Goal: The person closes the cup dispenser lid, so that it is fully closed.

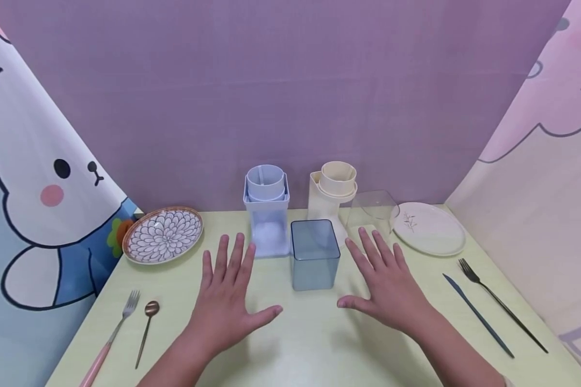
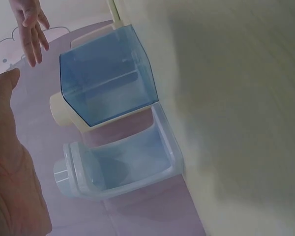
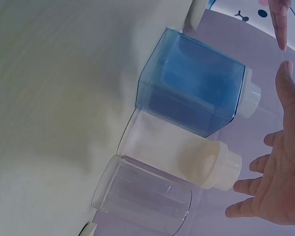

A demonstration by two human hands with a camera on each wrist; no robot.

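My left hand hovers palm down over the table with its fingers spread, holding nothing. Likewise spread and bare, my right hand is held above the table's right half. Between and beyond them stands a translucent blue square container. Behind it to the left is a light-blue plastic stand with a round cup-like piece on top. A cream stand of similar shape rises behind the container, partly hidden by it. Beside that, a clear container is partly covered by my right fingertips in the head view.
A petal-patterned plate lies at the back left, a white plate at the back right. On the left are a pink-handled fork and a spoon; on the right, a knife and a dark fork. A purple curtain hangs behind.
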